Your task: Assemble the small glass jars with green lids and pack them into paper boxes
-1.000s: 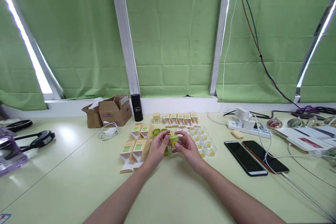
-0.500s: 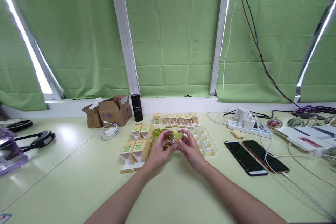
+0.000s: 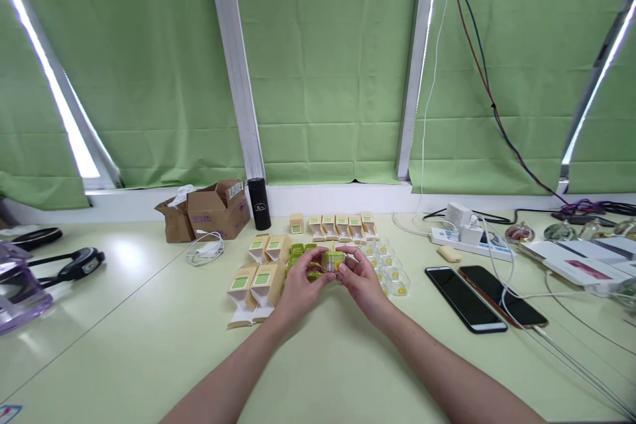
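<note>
Between my two hands is a small clear jar [image 3: 332, 262] with a green lid and a yellow spot on its side. My left hand [image 3: 307, 273] grips it from the left, thumb and fingers around its edge. On the other side, my right hand [image 3: 362, 278] pinches it with the thumb in front. Behind my left hand lie several green lids [image 3: 297, 249], partly covered by the fingers. To the right of my right hand stand several clear cups [image 3: 395, 274] with yellow spots. Open cardboard boxes [image 3: 267, 278] with green labels stand left of my left hand.
A row of small open boxes [image 3: 342, 227] runs along the back, beside a single box [image 3: 296, 223]. Farther left are a brown carton [image 3: 218, 210] and a black tumbler [image 3: 259, 203]. Phones [image 3: 466, 299], white cables and a power strip [image 3: 472, 244] lie to the right.
The jar has turned slightly in my fingers, and its green lid shows more plainly. Both hands keep nearly the same place.
</note>
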### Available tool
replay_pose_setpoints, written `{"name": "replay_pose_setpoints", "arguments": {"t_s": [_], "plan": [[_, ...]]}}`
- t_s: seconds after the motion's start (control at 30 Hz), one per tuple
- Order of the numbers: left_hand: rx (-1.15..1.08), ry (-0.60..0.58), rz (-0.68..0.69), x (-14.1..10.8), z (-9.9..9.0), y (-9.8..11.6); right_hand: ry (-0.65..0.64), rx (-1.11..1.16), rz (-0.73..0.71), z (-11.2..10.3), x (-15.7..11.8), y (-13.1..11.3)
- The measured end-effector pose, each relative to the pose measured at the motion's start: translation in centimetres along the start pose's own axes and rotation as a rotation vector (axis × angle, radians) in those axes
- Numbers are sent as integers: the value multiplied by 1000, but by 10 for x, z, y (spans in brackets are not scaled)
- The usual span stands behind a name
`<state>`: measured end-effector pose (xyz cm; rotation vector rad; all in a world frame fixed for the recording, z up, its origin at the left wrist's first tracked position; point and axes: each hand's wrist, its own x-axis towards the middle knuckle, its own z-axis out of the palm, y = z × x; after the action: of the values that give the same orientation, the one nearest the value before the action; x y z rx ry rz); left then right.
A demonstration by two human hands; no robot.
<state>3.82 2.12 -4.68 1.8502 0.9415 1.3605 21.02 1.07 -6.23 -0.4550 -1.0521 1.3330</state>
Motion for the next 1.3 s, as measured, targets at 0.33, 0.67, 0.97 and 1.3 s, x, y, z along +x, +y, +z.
{"name": "replay_pose_setpoints", "arguments": {"t_s": [0.33,0.67,0.97,1.3], "plan": [[-72,51,65,-3,4,-1,2,306,123,-3,0,5],[-51,15,80,-3,3,-5,23,324,121,-5,1,4],[-210,-16,-1,-2,2,-10,100,171,42,-2,-2,1],[-203,-32,-79,-1,2,-6,162,-58,-88,-1,-2,-3]]}}
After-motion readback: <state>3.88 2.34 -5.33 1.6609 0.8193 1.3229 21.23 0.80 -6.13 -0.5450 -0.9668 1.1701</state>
